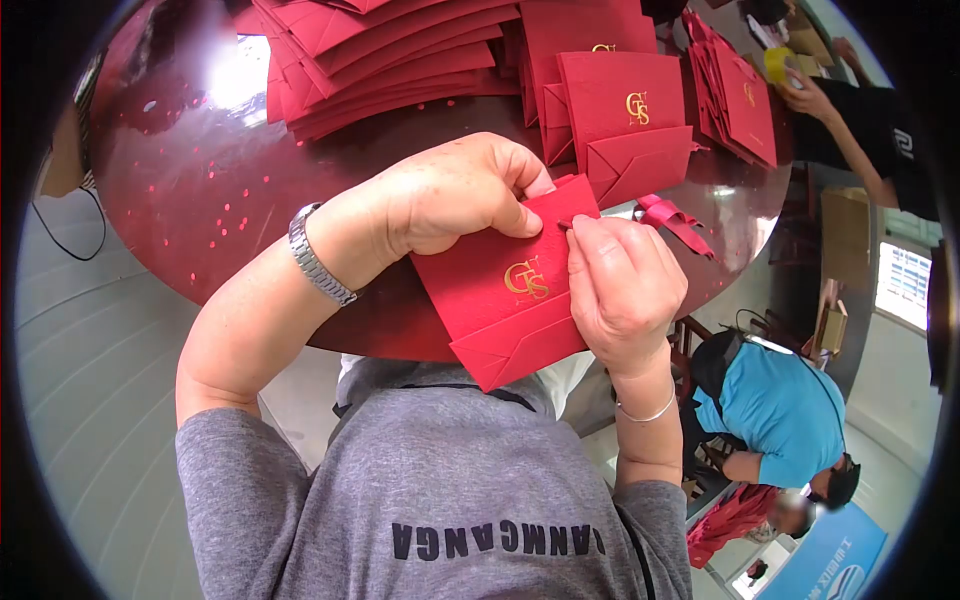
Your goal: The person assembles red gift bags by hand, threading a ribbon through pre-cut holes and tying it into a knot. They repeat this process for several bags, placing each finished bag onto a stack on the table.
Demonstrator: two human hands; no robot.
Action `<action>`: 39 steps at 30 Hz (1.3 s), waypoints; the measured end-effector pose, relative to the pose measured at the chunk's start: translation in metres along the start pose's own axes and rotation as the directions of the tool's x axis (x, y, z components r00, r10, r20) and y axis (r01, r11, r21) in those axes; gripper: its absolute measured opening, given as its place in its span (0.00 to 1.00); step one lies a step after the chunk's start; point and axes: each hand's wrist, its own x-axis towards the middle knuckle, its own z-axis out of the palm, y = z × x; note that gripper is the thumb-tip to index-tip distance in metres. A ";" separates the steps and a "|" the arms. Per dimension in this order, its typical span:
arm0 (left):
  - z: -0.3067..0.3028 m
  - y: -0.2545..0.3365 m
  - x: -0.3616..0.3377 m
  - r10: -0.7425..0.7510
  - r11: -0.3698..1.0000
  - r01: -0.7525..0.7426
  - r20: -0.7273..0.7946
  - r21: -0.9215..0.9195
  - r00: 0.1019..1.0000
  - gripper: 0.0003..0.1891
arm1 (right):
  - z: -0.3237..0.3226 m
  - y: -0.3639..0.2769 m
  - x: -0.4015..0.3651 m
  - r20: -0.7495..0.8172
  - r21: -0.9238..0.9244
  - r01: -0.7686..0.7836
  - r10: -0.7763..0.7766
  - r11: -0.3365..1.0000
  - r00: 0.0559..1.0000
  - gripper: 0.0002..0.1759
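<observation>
A red paper bag (500, 290) with a gold logo is held tilted over the table's near edge. My left hand (465, 195), with a metal watch on the wrist, pinches the bag's top edge between thumb and fingers. My right hand (625, 280), wearing a thin bracelet, is closed at the bag's upper right, its fingertips pinching a small dark red piece, seemingly a cord end, against the bag's face. Just beyond, a red ribbon bundle (677, 222) lies on the table beside a second red bag (630, 120) with the same logo.
Flat red bags (390, 60) are piled at the back of the round glossy table (170, 190). More bags (735, 95) stand at the back right. Beyond them, a person's hand (810, 100) holds a yellow tape roll (780, 66). A person in blue (780, 400) bends at the right.
</observation>
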 end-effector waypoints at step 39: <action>0.041 0.001 -0.027 0.714 0.293 -0.199 -0.075 0.935 0.697 0.06 | -0.011 -0.027 0.048 0.278 0.012 -0.290 0.275 0.957 0.920 0.09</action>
